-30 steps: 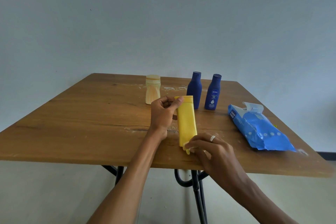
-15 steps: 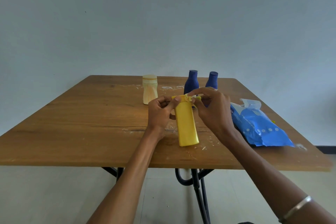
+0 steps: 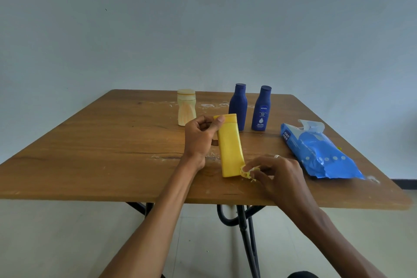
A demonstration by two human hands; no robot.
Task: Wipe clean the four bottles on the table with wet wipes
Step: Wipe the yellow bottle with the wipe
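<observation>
The yellow bottle (image 3: 230,146) stands near the front middle of the table (image 3: 101,142), leaning a little, its long axis running from the cap at the far end down to its base nearest the person; the right hand (image 3: 278,175) sits at that near end, just right of the base, so the surface left to wipe lies up and away from its fingers; those fingers are curled round a small wadded wet wipe (image 3: 246,171), pinching it against the bottle's lower right corner; the left hand (image 3: 199,140) grips the bottle near the cap, thumb across the top edge and fingers curled behind, wrist low over the tabletop; the likely next stroke runs along the bottle toward the cap; the pale bottle (image 3: 186,106), two blue bottles (image 3: 238,109) and the blue wipes pack (image 3: 316,153) stand well apart
</observation>
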